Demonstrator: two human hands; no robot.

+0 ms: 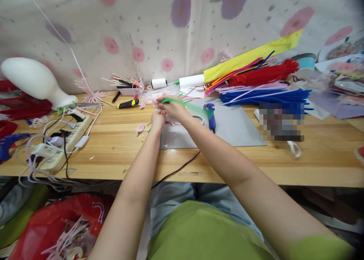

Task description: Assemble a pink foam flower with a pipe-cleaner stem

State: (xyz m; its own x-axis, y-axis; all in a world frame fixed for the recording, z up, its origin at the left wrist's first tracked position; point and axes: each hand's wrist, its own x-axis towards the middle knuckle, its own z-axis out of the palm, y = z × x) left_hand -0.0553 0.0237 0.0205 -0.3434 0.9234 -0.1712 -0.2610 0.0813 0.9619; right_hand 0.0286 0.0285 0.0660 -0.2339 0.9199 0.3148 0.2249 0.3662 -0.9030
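Nearest the camera is the person's smooth green shirt [204, 229], with two bare forearms stretching forward to the left end of a flat, finely textured grey mat [239, 133], which lies on a surface [108, 150] of glossy, grained wood. The hands meet at the mat's far left corner. The right hand [171, 107] has its fingers bent together, pinching a soft, thin pink piece [155, 101] just off that corner; a translucent green strip [196, 108], blurred, trails from this hand over the mat. The left hand [158, 120] is curled just below, touching the right; what its fingers grip is hidden, so their exact state cannot be told.

A blue plastic glue gun [211, 117] rests on the mat. Left of the mat are a curled pink petal [140, 129] and a yellow-and-black cutter [127, 104]. Beyond its far edge lie a white cylindrical roll [192, 80], a thin yellow sheet [253, 56] and fuzzy red stems [264, 74]; fuzzy blue stems [264, 96] overhang its far right corner. Well left of the mat is a long, blocky power strip [68, 142] tangled in cords.

To the glue gun's right, flat mat extends to a straight right edge. Between the mat's near edge and the surface's front edge runs a band of open wood, crossed by a slim black cable [179, 170].
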